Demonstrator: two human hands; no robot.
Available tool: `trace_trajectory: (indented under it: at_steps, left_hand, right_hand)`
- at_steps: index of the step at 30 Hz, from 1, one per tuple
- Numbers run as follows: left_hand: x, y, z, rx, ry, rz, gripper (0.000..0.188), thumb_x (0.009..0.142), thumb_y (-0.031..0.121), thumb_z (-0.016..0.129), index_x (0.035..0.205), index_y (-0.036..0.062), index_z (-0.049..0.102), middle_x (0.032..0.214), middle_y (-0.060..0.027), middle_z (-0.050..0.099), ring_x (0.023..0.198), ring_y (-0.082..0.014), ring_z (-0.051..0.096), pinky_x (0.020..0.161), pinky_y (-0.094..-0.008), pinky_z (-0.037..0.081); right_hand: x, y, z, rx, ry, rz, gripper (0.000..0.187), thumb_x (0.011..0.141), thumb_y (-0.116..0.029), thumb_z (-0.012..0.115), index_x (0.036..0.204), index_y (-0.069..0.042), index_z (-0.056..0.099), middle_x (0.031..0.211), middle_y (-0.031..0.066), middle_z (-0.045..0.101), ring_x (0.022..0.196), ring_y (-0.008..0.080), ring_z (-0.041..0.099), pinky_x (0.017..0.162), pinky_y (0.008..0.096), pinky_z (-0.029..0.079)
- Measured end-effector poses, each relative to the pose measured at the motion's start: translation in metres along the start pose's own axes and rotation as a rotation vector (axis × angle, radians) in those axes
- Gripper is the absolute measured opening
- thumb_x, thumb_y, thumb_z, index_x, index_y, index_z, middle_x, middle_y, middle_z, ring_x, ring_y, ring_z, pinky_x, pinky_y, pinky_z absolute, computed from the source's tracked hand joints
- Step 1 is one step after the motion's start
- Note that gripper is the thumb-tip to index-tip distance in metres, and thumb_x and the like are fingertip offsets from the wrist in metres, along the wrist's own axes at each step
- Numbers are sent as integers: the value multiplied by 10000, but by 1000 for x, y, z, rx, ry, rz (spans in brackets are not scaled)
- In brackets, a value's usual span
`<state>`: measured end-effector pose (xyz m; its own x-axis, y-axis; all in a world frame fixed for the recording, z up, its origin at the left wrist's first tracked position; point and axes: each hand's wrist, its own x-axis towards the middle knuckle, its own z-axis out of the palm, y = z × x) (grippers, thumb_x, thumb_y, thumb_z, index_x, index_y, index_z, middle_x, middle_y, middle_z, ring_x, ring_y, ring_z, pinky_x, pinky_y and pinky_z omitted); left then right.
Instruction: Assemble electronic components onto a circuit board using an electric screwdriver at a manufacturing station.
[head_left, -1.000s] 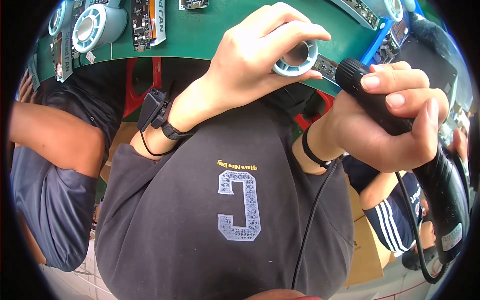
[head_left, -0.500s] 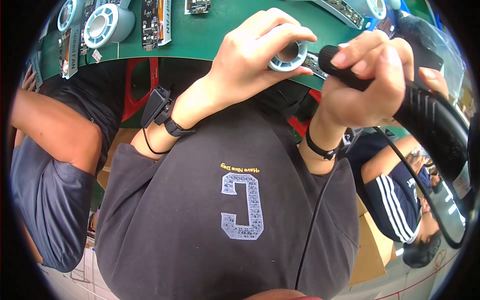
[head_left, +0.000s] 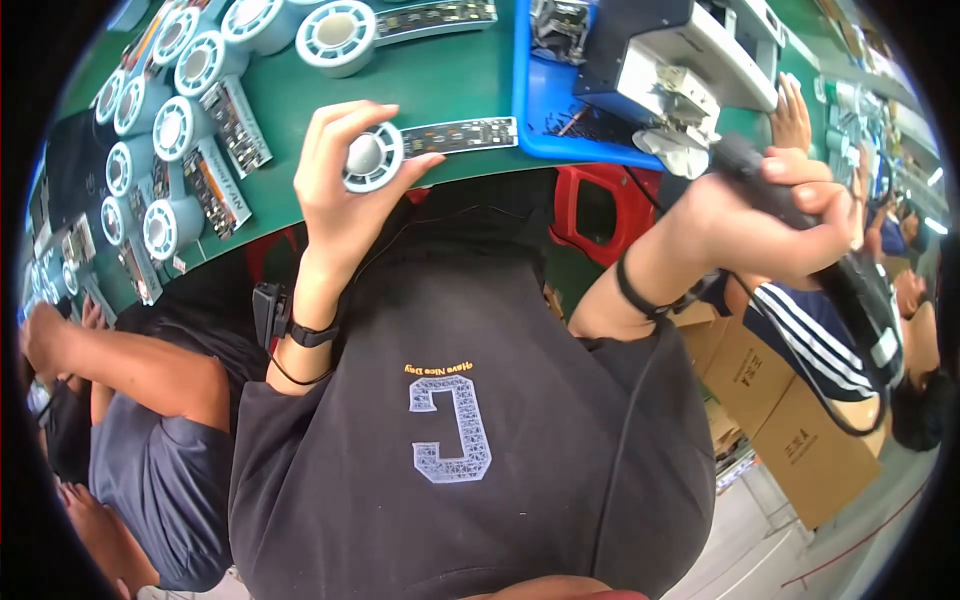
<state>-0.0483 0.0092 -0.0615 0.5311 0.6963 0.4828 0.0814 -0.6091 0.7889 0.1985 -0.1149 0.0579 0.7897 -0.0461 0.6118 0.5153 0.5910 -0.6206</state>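
My left hand [head_left: 328,200] grips the light blue round head of a handheld fan [head_left: 372,158] between thumb and fingers. From the head a long strip with an exposed circuit board [head_left: 465,134] extends right over the green table. My right hand [head_left: 765,225] is wrapped round a thick black corded tool that looks like an electric screwdriver [head_left: 862,315]. Its front end points up and left, beside a grey and white machine, apart from the fan. The tool's tip is blurred.
A blue tray [head_left: 522,125] holds small dark screws, with the grey and white machine [head_left: 650,75] at it. Several similar fans [head_left: 200,65] crowd the left of the table. Another person's hand [head_left: 790,115] rests beyond the machine. A red stool [head_left: 603,210] stands below the table edge.
The view has swung right, bringing the tray and machine in. My right hand has carried the tool away from the fan toward the machine. My left hand still grips the fan.
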Motion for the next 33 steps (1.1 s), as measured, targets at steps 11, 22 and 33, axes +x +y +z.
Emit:
trace_trajectory:
  at_steps: [11, 22, 33]
  left_hand:
    - [2, 3, 5, 51, -17, 13, 592, 626, 34, 972, 1138, 30, 675, 1081, -119, 665, 977, -235, 656, 814, -329, 551]
    - [0, -5, 3, 23, 27, -36, 572, 631, 46, 970, 1126, 30, 684, 1063, -109, 665, 948, -236, 661, 809, -334, 558]
    - [5, -12, -1, -36, 34, 55, 539, 627, 36, 947, 1113, 47, 714, 1032, -88, 674, 890, -249, 675, 746, -343, 571]
  right_hand:
    - [19, 23, -8, -316, -278, -162, 53, 889, 1, 549, 852, -4, 512, 626, 100, 519, 470, 180, 525, 508, 314, 500]
    - [-9, 22, -26, -203, -483, 213, 149, 959, -88, 509, 1065, 13, 536, 668, 74, 489, 475, 171, 516, 460, 337, 474]
    - [-120, -10, 70, 117, -473, 212, 160, 960, -194, 427, 938, -48, 487, 622, 37, 386, 383, 155, 400, 385, 291, 358]
